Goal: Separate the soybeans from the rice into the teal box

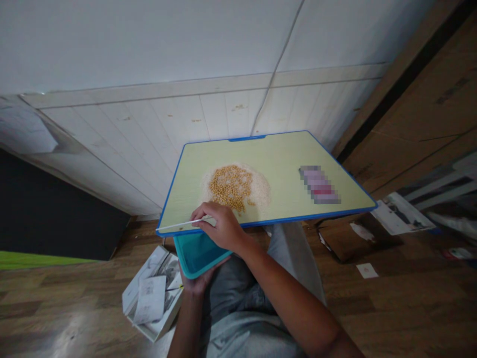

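Observation:
A small pale-green table (283, 164) with a blue rim stands in front of me. On it lies a pile of yellow beans (230, 186) on top of white rice (261, 191). My right hand (221, 226) rests at the table's near edge, its fingers closed on a thin white stick (182, 224) that points left. Below the edge, my left hand (199, 282) holds a teal tray (196, 253) from underneath, partly hidden by my right hand.
A blurred pink-and-white object (320, 185) lies on the table's right side. An open white box with papers (154, 293) sits on the wooden floor at left. Cardboard boxes (421, 114) and loose papers (402, 214) are at right. A white panelled wall (149, 124) is behind.

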`<state>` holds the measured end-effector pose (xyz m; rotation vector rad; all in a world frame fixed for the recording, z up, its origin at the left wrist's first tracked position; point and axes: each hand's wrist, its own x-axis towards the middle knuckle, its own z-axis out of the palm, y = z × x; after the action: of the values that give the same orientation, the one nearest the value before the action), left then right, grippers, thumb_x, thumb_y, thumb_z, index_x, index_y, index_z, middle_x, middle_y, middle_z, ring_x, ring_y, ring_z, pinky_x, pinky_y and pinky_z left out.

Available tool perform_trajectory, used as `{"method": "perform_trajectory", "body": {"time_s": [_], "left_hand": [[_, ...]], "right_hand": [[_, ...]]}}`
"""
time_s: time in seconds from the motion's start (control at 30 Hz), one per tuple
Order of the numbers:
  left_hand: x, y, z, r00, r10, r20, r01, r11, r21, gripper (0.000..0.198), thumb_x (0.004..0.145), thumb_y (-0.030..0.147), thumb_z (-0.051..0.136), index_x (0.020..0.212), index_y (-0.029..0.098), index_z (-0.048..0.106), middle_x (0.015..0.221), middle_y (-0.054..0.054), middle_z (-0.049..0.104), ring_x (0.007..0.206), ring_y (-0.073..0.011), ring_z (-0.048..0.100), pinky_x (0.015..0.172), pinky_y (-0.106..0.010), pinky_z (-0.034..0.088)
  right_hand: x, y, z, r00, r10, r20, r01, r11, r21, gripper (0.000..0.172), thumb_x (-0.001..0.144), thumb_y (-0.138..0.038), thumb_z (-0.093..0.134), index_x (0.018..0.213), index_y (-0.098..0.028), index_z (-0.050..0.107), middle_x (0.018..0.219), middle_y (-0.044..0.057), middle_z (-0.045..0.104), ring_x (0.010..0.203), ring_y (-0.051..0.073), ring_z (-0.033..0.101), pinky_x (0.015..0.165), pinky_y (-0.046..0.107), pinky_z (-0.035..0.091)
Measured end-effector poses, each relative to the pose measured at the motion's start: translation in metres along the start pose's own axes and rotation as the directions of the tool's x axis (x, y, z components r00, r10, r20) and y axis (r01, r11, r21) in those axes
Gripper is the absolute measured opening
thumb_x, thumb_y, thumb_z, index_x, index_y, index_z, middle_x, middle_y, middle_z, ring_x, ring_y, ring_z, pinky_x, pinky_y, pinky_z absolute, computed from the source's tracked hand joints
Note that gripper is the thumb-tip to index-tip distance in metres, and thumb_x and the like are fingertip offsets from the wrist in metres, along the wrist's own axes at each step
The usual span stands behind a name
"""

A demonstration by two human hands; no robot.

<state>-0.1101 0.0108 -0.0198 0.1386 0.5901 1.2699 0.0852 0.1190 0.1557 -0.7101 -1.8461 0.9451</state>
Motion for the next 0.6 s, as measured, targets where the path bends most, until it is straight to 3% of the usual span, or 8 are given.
{"method": "perform_trajectory", "body": {"time_s": [0.1, 0.2, 0.33, 0.4, 0.5, 0.6], "left_hand": [[-0.012, 0.002, 0.021, 0.982, 0.072, -0.177, -0.057, 0.995, 0.087, 0.056, 0.114, 0.086, 0.071, 0.165, 0.066, 0.083, 0.179, 0.010, 0.086, 0.204, -0.0421, 0.027, 0.153, -0.096, 0.021], [-0.019, 0.002, 0.045, 0.940, 0.111, -0.323, -0.081, 0.991, 0.104, 0.055, 0.116, 0.088, 0.065, 0.160, 0.063, 0.087, 0.172, 0.010, 0.090, 0.199, -0.0467, 0.041, 0.153, -0.096, 0.024], [-0.019, 0.000, 0.068, 0.933, 0.061, -0.353, -0.023, 0.994, 0.110, 0.064, 0.125, 0.082, 0.045, 0.178, 0.061, 0.074, 0.168, 0.009, 0.092, 0.198, -0.0368, 0.046, 0.151, -0.089, 0.033], [-0.016, -0.004, 0.076, 0.921, 0.032, -0.389, 0.007, 0.995, 0.099, 0.071, 0.124, 0.084, 0.042, 0.181, 0.057, 0.073, 0.168, 0.006, 0.092, 0.196, -0.0408, 0.048, 0.150, -0.091, 0.034], [-0.013, -0.018, 0.087, 0.909, -0.013, -0.417, 0.055, 0.995, 0.087, 0.077, 0.119, 0.090, 0.045, 0.169, 0.048, 0.085, 0.170, 0.000, 0.092, 0.188, -0.0519, 0.057, 0.148, -0.094, 0.040], [-0.009, -0.040, 0.094, 0.922, -0.094, -0.376, 0.121, 0.991, 0.051, 0.073, 0.119, 0.088, 0.051, 0.149, 0.038, 0.095, 0.167, -0.005, 0.094, 0.181, -0.0532, 0.065, 0.147, -0.089, 0.048]], "right_hand": [[0.001, -0.001, 0.002, 0.999, -0.003, 0.047, 0.002, 1.000, 0.022, 0.026, 0.116, -0.019, 0.092, 0.098, -0.030, 0.076, 0.113, 0.003, 0.096, 0.111, 0.024, 0.091, 0.110, 0.041, 0.070], [-0.003, -0.004, 0.002, 0.998, -0.021, 0.062, 0.017, 0.998, 0.061, 0.026, 0.116, -0.026, 0.094, 0.097, -0.030, 0.077, 0.109, 0.003, 0.095, 0.106, 0.024, 0.091, 0.106, 0.040, 0.070], [-0.019, -0.011, -0.008, 0.996, -0.034, -0.087, 0.044, 0.994, 0.105, 0.024, 0.117, -0.036, 0.090, 0.098, -0.030, 0.077, 0.109, 0.005, 0.095, 0.103, 0.025, 0.090, 0.102, 0.041, 0.071], [-0.032, -0.015, -0.017, 0.977, -0.067, -0.205, 0.093, 0.988, 0.124, 0.026, 0.116, -0.041, 0.088, 0.096, -0.030, 0.076, 0.107, 0.005, 0.094, 0.102, 0.026, 0.089, 0.100, 0.040, 0.071], [-0.055, -0.020, -0.034, 0.907, -0.016, -0.421, 0.060, 0.994, 0.091, 0.022, 0.114, -0.047, 0.088, 0.103, -0.030, 0.078, 0.105, 0.004, 0.091, 0.098, 0.027, 0.086, 0.093, 0.038, 0.069], [-0.078, -0.019, -0.053, 0.759, 0.082, -0.646, -0.043, 0.996, 0.076, 0.019, 0.113, -0.048, 0.084, 0.113, -0.029, 0.081, 0.099, 0.002, 0.085, 0.091, 0.025, 0.080, 0.081, 0.034, 0.062]]}}
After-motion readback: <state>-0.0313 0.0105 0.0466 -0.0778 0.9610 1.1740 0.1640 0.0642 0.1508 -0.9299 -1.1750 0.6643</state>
